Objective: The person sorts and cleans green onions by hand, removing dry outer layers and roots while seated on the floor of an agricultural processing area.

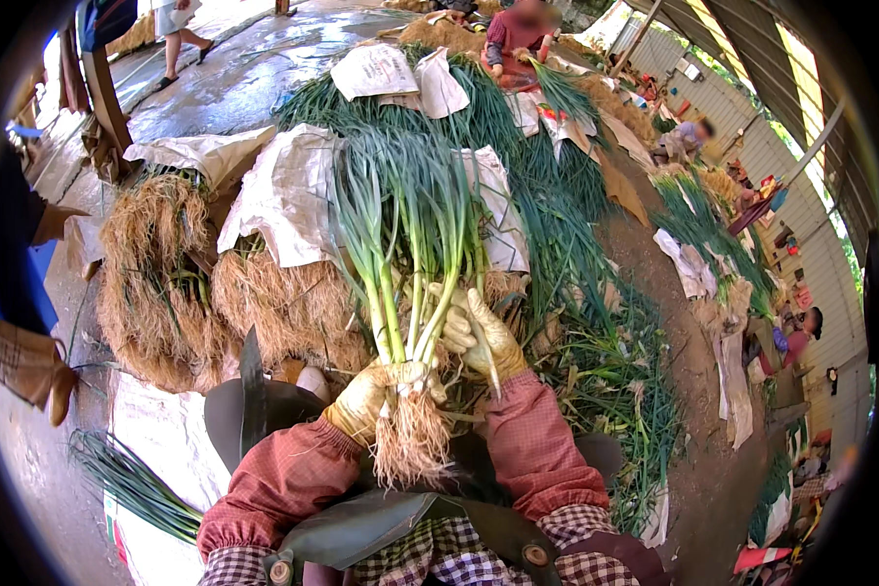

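Note:
A bunch of green garlic (418, 337) stands upright in front of me, its pale stalks at the bottom and long green leaves fanning out above. My left hand (366, 396), in a yellowish glove, is closed round the lower stalks, just above the hairy roots (412, 439). Close by on the right, my gloved right hand (493, 342) has its fingers curled beside the stalks. A thin, pale, pointed strip (489, 361) sticks down from that hand; whether it is a blade or a peeled leaf I cannot tell.
Root-out heaps of green garlic (156, 283) lie ahead and left, partly under white sacks (288, 190). Loose leaves (606, 391) litter the ground on my right. More stalks (137, 483) rest on a white sheet at lower left. Another person (518, 44) sits beyond the pile; someone stands at left.

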### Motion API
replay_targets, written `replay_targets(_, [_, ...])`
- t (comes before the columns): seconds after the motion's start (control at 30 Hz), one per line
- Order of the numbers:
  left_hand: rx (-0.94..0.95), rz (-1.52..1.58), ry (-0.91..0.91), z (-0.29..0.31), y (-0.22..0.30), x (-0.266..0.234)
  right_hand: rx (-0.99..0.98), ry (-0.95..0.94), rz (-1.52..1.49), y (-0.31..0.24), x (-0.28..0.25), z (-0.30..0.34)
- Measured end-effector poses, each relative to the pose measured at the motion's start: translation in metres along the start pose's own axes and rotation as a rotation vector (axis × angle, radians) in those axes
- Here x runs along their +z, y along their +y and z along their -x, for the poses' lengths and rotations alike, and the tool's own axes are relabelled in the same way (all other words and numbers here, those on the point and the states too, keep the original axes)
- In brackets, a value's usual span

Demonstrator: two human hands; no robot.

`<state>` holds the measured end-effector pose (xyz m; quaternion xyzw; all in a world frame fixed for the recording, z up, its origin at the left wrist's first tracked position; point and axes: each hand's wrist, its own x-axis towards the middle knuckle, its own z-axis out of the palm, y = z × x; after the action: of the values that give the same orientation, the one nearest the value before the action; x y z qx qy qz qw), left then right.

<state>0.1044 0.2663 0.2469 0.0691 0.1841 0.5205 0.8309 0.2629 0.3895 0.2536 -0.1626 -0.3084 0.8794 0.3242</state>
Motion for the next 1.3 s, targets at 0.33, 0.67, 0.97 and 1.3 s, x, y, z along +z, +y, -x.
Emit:
replay_targets(0.33, [0.05, -0.052, 0.3, -0.029, -0.01, -0.042, -0.009, 0.48, -0.035, 0.06, -0.034, -0.045])
replay_targets(0.67, [0.07, -0.199, 0.389, -0.038, -0.013, -0.075, 0.57, 0.561, 0.876, 0.093, -0.059, -0.049])
replay_targets(0.97, [0.025, -0.281, 0.375, -0.047, -0.014, -0.062, 1.095, 0.304, 2.158, 0.053, -0.148, 0.127])
replay_targets(1.3, [0.169, -0.262, 0.524, -0.043, -0.021, -0.049, 0.133, 0.269, 0.937, 0.065, -0.018, 0.018])
